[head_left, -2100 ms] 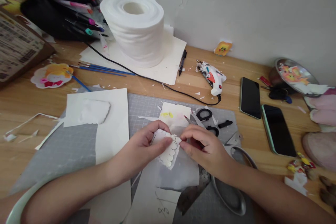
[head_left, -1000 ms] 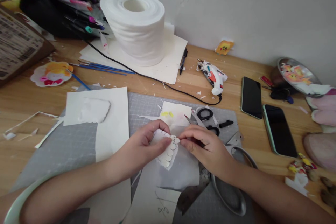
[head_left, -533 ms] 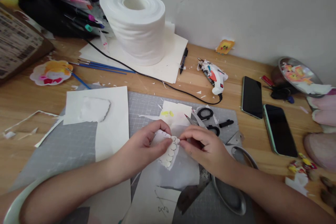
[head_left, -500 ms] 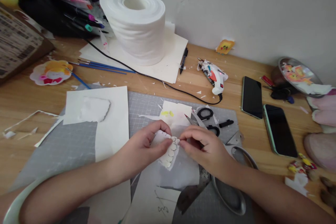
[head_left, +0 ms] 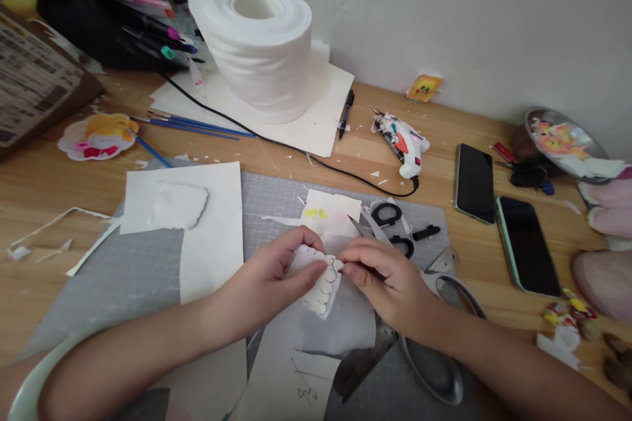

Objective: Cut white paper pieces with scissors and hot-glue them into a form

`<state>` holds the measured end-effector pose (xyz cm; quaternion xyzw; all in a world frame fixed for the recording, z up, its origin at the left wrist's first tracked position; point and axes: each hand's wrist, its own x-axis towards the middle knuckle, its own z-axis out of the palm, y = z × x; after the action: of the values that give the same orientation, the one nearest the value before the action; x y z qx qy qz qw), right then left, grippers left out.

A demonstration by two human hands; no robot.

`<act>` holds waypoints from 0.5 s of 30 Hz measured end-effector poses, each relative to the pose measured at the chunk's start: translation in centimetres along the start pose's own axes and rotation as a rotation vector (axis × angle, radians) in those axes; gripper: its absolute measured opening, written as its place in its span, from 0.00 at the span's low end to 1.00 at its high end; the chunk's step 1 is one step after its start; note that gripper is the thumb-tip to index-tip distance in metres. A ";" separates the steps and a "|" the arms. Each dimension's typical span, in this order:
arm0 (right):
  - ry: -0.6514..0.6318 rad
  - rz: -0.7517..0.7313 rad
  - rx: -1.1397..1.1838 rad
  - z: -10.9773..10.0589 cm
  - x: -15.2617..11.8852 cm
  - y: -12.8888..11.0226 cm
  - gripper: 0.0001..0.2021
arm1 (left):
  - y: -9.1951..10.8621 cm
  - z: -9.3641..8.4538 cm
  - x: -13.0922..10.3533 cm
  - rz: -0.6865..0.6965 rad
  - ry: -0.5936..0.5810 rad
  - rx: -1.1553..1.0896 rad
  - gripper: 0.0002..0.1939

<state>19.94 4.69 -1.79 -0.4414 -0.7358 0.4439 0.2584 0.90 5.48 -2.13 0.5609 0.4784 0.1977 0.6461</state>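
Between my hands is a small white paper cutout [head_left: 326, 289] with a scalloped pattern drawn in dark line along one side. My left hand [head_left: 296, 270] pinches it, thumb on top and fingers behind. At its upper right corner, my right hand [head_left: 380, 270] has thumb and forefinger closed on the edge. Beneath lie white sheets, one with dark pen strokes [head_left: 309, 385]. Just past my right hand rest small scissors [head_left: 388, 217] with black handles. Large grey-handled scissors [head_left: 457, 368] lie partly under my right forearm. Another white cutout [head_left: 178, 205] sits on paper to the left.
A grey cutting mat [head_left: 103, 289] covers the wooden table. Behind it stand a big white tissue roll [head_left: 257, 59] and a glue gun [head_left: 402, 145] with a trailing black cord. Two phones [head_left: 474, 181] and a metal bowl [head_left: 530, 138] are at right; a paint palette [head_left: 74, 145] is at left.
The cutout has shifted and turned slightly to the right. My right thumb and fingers have changed their pinch at its corner; my left hand has hardly moved.
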 end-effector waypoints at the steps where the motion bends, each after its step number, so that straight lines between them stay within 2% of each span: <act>1: -0.002 -0.007 0.013 0.0 0.0 0.0 0.08 | -0.1 0.0 0.0 0.000 0.001 -0.015 0.07; 6: 0.034 0.067 0.031 -0.2 -0.3 -0.2 0.09 | -0.1 0.0 0.0 -0.027 -0.039 -0.135 0.08; 10: 0.060 0.147 0.084 -0.1 -0.5 -0.2 0.09 | 0.0 0.0 0.0 -0.036 -0.020 -0.162 0.08; 15: 0.179 0.268 0.402 0.1 -0.5 0.2 0.11 | 0.3 0.1 0.1 -0.066 0.013 -0.168 0.10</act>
<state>20.21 4.25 -1.96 -0.5123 -0.5417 0.5708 0.3440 1.09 5.64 -1.91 0.4872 0.4826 0.2192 0.6941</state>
